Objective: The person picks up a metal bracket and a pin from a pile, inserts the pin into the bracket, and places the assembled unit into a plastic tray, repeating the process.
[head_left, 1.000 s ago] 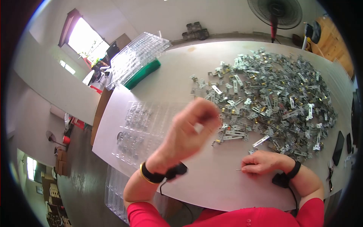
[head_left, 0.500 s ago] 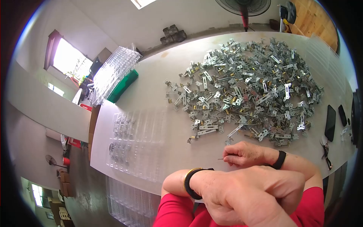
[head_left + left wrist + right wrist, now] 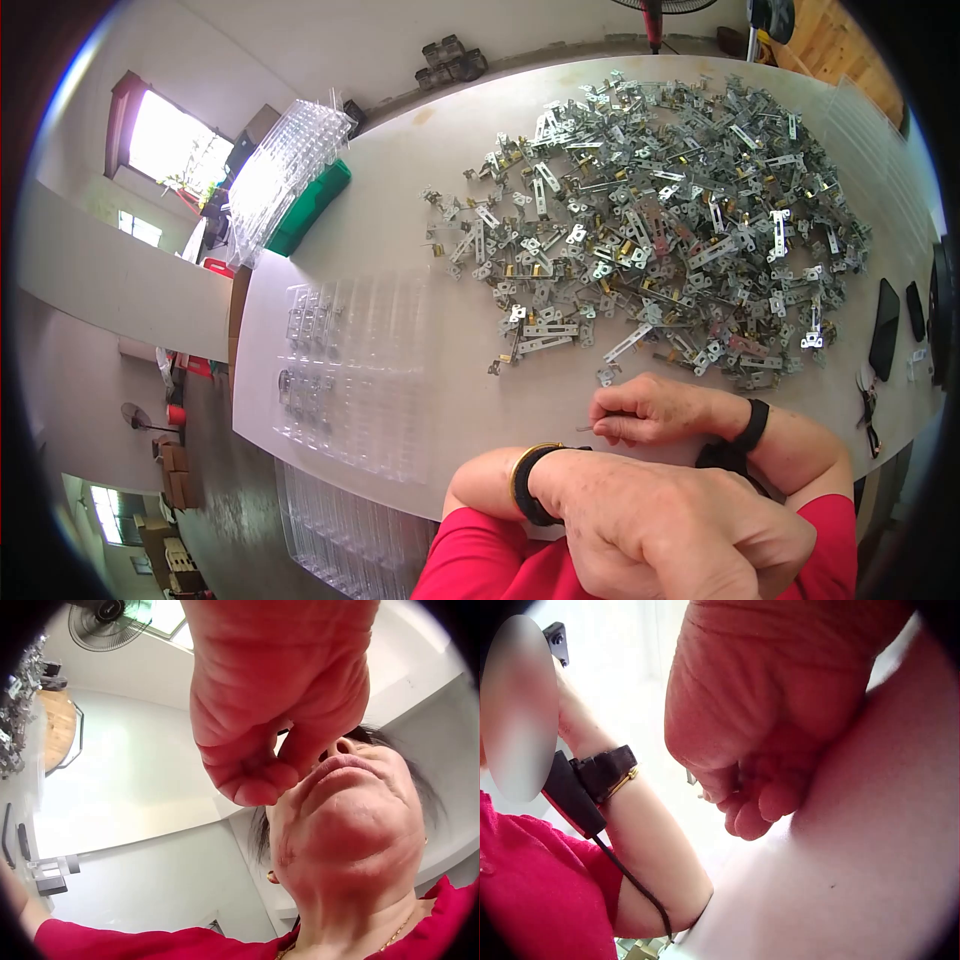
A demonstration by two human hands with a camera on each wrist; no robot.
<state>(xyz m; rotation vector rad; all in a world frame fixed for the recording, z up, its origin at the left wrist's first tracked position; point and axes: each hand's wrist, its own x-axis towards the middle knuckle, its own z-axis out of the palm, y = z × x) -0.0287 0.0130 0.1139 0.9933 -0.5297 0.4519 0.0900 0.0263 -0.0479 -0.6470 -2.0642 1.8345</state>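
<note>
The left hand is raised close to the head camera. In the left wrist view, that hand is just in front of the person's face, its fingers curled in towards the thumb, with nothing visible between them. On the table's near side rests the right hand, pinching a small thin metal piece that sticks out to the left. The right wrist view shows this hand with curled fingers, which mostly hide the piece. Beyond it spreads a large pile of metal brackets.
Clear plastic trays, some cells filled with metal parts, lie on the left of the table. Stacked clear trays and a green object are at the far left. A black phone-like object and pliers lie right.
The left hand has come from above the table, left of the pile, up close to the head camera. The right hand still pinches its piece. The head view has shifted.
</note>
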